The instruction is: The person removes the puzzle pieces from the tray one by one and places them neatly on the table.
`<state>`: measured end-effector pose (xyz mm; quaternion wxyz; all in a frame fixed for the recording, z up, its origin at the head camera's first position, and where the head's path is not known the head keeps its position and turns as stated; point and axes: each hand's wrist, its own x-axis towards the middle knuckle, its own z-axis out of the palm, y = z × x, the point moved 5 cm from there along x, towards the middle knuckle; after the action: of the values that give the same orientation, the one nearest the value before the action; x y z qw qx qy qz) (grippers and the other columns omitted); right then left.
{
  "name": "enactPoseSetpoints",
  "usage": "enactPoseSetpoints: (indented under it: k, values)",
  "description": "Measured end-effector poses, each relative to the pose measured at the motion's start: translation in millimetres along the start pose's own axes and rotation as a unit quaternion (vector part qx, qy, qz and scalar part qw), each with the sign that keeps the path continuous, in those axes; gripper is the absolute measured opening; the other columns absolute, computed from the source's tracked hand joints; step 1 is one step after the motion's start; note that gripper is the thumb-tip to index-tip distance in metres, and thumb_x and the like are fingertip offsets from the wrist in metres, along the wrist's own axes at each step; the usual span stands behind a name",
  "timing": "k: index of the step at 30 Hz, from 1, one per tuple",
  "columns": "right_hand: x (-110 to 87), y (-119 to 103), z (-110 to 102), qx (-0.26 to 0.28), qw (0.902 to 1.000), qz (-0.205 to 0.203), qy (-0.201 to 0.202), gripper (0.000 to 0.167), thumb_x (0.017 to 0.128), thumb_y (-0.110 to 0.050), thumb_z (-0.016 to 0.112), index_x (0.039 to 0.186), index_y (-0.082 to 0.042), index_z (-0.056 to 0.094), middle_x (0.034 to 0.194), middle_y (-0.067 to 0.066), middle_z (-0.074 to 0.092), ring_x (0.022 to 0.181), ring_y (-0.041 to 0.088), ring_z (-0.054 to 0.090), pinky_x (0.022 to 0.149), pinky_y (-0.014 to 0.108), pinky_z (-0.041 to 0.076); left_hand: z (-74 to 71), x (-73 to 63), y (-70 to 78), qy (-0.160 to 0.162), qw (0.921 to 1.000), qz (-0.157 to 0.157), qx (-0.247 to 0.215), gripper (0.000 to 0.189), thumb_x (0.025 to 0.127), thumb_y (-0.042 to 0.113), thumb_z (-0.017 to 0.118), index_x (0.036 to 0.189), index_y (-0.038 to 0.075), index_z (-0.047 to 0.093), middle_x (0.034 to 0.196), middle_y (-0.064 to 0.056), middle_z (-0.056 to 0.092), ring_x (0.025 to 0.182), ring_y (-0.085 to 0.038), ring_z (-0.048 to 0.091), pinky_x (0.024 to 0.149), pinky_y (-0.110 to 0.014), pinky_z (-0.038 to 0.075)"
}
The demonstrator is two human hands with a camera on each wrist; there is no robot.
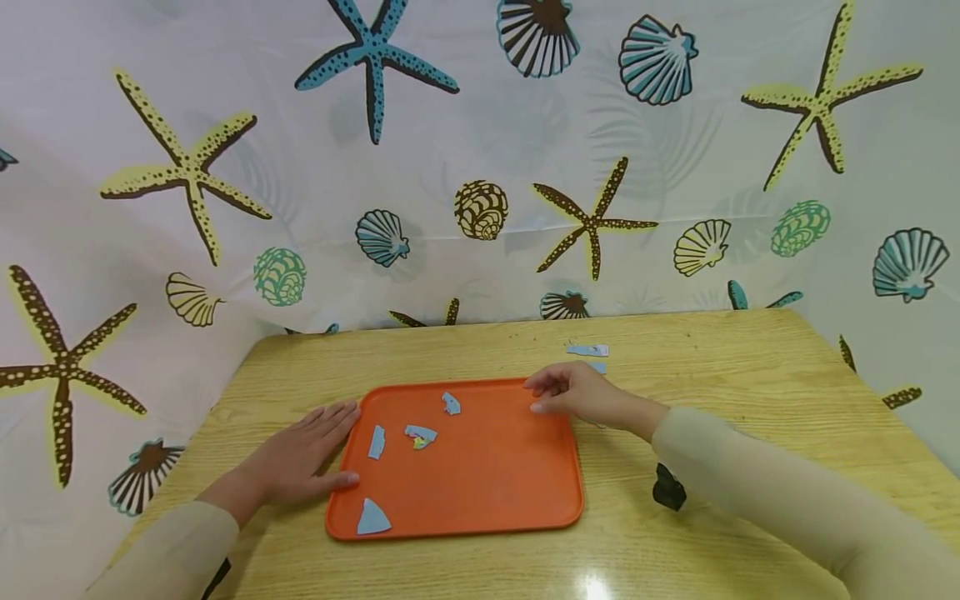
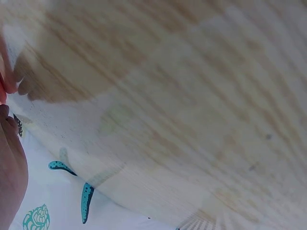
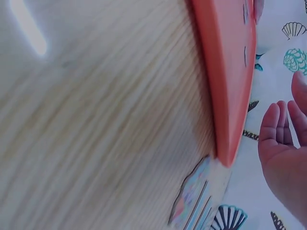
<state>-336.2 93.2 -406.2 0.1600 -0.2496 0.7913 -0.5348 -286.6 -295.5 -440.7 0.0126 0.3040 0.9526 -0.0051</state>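
An orange tray (image 1: 487, 483) lies on the table, with several light blue flat pieces on its left half. One is a wedge-shaped piece (image 1: 372, 517) by the front left corner; another, a piece with a yellow patch (image 1: 420, 436), is further in. My left hand (image 1: 311, 454) rests at the tray's left rim, fingers straight. Over the back right corner, my right hand (image 1: 573, 392) is raised with loosely bent fingers. The right wrist view shows this same hand (image 3: 285, 148) above the tray's level, nothing visible in its grasp.
Behind the right hand lie more flat pieces, among them a narrow strip (image 1: 588, 350). A colourful piece (image 3: 192, 191) is beside the tray's corner in the right wrist view. A black object (image 1: 668, 487) shows under the right sleeve. Shell-patterned cloth (image 1: 480, 275) hangs behind the wooden table (image 1: 735, 358).
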Motion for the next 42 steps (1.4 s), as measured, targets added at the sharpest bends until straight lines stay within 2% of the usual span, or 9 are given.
enactPoseSetpoints:
  k: [7,17,24,33,42]
  values:
    - [21.0,-8.9,19.8,0.013,0.9997,0.006,0.019,0.036,0.088,-0.006,0.072,0.121,0.005,0.063,0.111,0.024,0.062,0.090,0.020,0.059,0.079,0.029,0.053,-0.4,-0.8,-0.3,0.001,1.0000,-0.001,-0.004,0.093,0.091,0.068,0.044,0.152,0.000,0.027,0.158,-0.013,0.025,0.144,-0.032,0.021,0.115,-0.049,0.019]
    - [44.4,-14.3,46.0,-0.024,0.9989,0.026,0.032,0.038,0.088,-0.011,0.073,0.122,0.002,0.063,0.115,0.018,0.062,0.094,0.020,0.059,0.083,0.031,0.052,3.6,0.6,-2.0,-0.003,0.9999,-0.008,-0.011,0.095,0.089,0.070,0.045,0.153,0.003,0.025,0.159,-0.011,0.023,0.145,-0.029,0.019,0.116,-0.048,0.018]
    - [59.4,-15.9,56.6,-0.042,0.9978,0.042,0.031,0.038,0.087,-0.011,0.074,0.121,0.002,0.064,0.117,0.015,0.063,0.101,0.020,0.059,0.087,0.031,0.051,2.8,-0.5,-1.0,0.010,0.9999,-0.003,-0.011,0.095,0.089,0.070,0.046,0.153,0.002,0.027,0.158,-0.012,0.025,0.144,-0.030,0.021,0.115,-0.049,0.019]
    - [75.9,-15.4,74.7,-0.063,0.9952,0.070,0.027,0.032,0.085,-0.010,0.076,0.115,-0.003,0.068,0.107,0.007,0.066,0.095,0.017,0.059,0.080,0.029,0.053,1.0,-1.4,0.7,0.013,0.9999,0.003,-0.009,0.092,0.091,0.067,0.045,0.152,0.000,0.027,0.157,-0.014,0.026,0.144,-0.033,0.021,0.115,-0.049,0.020]
    - [82.7,-16.5,87.0,-0.076,0.9921,0.091,0.041,0.028,0.083,-0.012,0.078,0.109,-0.002,0.069,0.103,0.008,0.065,0.091,0.017,0.058,0.075,0.029,0.053,0.3,-1.1,0.7,0.012,0.9998,0.002,-0.013,0.092,0.092,0.067,0.045,0.152,-0.001,0.026,0.157,-0.014,0.026,0.144,-0.033,0.021,0.115,-0.049,0.019]
